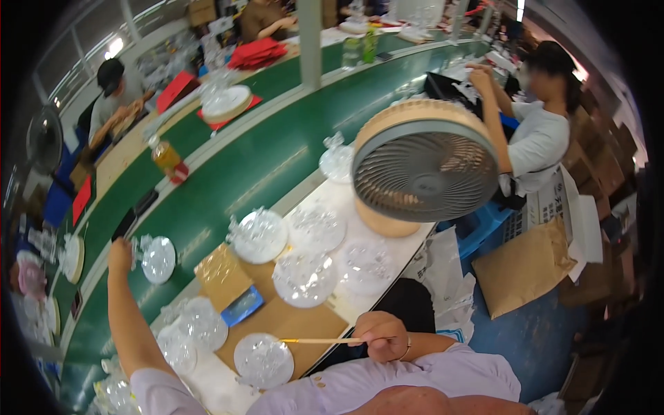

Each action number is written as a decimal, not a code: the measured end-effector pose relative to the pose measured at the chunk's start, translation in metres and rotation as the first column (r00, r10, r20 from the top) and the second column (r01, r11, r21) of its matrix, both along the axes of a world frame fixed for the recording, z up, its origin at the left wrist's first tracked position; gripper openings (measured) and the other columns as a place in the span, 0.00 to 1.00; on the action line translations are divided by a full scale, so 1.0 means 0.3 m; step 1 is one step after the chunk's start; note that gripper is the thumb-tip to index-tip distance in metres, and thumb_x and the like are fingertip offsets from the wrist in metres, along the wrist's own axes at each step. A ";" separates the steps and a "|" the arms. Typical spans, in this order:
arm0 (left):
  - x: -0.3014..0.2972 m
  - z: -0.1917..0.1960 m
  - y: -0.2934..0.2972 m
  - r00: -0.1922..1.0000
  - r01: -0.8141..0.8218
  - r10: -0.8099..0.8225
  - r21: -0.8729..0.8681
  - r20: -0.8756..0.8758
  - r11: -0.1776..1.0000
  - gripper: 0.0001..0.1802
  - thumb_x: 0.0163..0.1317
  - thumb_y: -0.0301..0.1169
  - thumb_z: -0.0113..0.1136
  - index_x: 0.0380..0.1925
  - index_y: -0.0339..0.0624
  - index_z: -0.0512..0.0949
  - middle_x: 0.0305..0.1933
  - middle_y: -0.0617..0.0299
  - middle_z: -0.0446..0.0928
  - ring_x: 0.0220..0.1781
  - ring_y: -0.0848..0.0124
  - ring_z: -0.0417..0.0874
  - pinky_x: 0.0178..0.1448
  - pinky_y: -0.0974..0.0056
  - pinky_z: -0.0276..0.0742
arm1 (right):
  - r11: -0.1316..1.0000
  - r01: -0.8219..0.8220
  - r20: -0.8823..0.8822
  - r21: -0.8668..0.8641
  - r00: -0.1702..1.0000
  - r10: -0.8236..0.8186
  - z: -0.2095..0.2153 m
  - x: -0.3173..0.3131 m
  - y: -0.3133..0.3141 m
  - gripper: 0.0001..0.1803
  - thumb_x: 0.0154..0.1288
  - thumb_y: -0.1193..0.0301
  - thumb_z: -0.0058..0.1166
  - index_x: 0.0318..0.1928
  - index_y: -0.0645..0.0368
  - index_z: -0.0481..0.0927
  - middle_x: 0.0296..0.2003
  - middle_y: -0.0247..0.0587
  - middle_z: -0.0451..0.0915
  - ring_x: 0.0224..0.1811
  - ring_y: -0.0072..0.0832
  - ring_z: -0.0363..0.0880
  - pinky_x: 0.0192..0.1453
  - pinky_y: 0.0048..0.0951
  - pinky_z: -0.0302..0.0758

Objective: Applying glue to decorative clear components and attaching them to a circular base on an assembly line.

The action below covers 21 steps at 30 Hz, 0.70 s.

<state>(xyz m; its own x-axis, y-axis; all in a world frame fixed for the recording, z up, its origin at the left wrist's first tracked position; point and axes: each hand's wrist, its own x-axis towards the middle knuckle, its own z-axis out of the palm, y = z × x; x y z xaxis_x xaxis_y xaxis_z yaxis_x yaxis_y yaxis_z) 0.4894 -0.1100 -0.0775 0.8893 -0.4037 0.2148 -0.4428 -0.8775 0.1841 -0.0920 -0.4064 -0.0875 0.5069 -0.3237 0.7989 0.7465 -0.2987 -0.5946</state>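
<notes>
My left hand [121, 254] reaches out to the far left, over the rail of the green conveyor belt. A flat black object [124, 225] meets its fingertips; whether the fingers grip it is hidden. Right beside that hand sits a white disc with clear plastic parts [158, 261] on the belt. Near my body, my right hand [382, 336] is closed round a thin paintbrush [319, 340] with a pale wooden handle. The brush tip points left, just by another white disc with clear parts [264, 361] at the table's near side.
Several similar discs [304, 277] cover the white table. A brown box [225, 273] with a blue end lies among them on cardboard. A large fan [425, 166] stands at the table's right end. A bottle [168, 160] rests across the belt. Co-workers [543, 138] sit right and far left.
</notes>
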 end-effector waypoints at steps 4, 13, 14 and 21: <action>-0.117 0.156 -0.070 0.977 0.094 -0.092 -0.001 0.194 0.996 0.10 0.61 0.32 0.55 0.32 0.36 0.77 0.33 0.41 0.79 0.38 0.45 0.81 0.40 0.47 0.74 | 0.996 -0.033 -0.012 0.077 0.999 0.034 0.002 -0.026 0.008 0.08 0.73 0.73 0.44 0.46 0.64 0.72 0.30 0.45 0.78 0.27 0.31 0.79 0.30 0.30 0.75; -0.633 0.817 0.342 0.927 0.099 0.042 -0.354 0.372 0.930 0.18 0.72 0.37 0.49 0.54 0.39 0.75 0.46 0.57 0.80 0.47 0.72 0.80 0.50 0.68 0.75 | 0.976 -0.187 0.098 0.116 0.980 0.176 0.013 -0.057 0.033 0.11 0.73 0.71 0.43 0.44 0.67 0.75 0.31 0.50 0.81 0.28 0.33 0.80 0.30 0.32 0.77; -0.815 0.903 0.219 0.948 -0.128 0.193 -0.254 0.252 0.959 0.18 0.72 0.38 0.50 0.55 0.40 0.74 0.47 0.60 0.79 0.47 0.76 0.79 0.50 0.71 0.75 | 0.973 -0.175 0.129 0.151 0.979 0.156 -0.012 -0.067 0.029 0.18 0.75 0.65 0.40 0.41 0.67 0.78 0.32 0.53 0.82 0.29 0.35 0.81 0.31 0.32 0.78; -1.491 0.798 0.341 0.993 -0.064 0.089 -0.287 0.076 0.956 0.07 0.64 0.27 0.57 0.41 0.40 0.78 0.32 0.63 0.79 0.33 0.76 0.77 0.40 0.69 0.73 | 0.998 0.063 -0.015 -0.016 0.998 -0.063 -0.054 -0.153 0.026 0.19 0.76 0.54 0.35 0.52 0.55 0.69 0.30 0.54 0.80 0.24 0.30 0.73 0.28 0.27 0.73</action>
<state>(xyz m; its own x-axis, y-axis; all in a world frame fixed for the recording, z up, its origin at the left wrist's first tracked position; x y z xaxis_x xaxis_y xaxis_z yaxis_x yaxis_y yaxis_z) 0.0420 -0.0076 0.1618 0.8879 -0.2469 0.3881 -0.4021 -0.8265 0.3940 -0.1380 -0.3987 -0.1038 0.4986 -0.3429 0.7962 0.7165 -0.3539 -0.6011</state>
